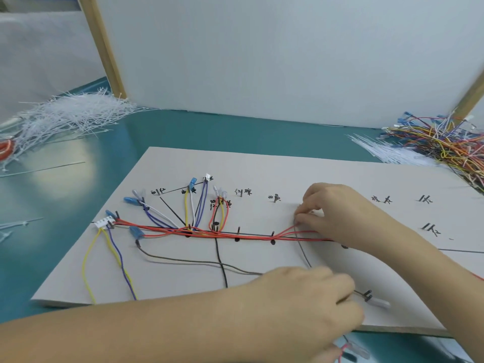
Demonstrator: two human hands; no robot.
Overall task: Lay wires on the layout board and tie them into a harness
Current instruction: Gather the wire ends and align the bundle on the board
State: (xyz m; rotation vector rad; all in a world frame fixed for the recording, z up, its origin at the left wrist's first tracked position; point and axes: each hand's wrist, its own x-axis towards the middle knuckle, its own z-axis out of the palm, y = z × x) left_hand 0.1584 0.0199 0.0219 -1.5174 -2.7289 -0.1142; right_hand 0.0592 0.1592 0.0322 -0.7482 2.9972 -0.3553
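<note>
Seeing wire-laying step, no ties on yet. Right hand (337, 213) pinching red wires (209, 233) at 2 o'clock of layout board (262, 169), seating them along trunk pegs. Left hand (309, 305) at 5 o'clock gripping dark wire (183, 261), feeding it toward white-sleeved terminal (377, 302). Next, I'm judging: seat dark wire on trunk, then fetch from cable tie pile (73, 113) at 10 o'clock.
</note>
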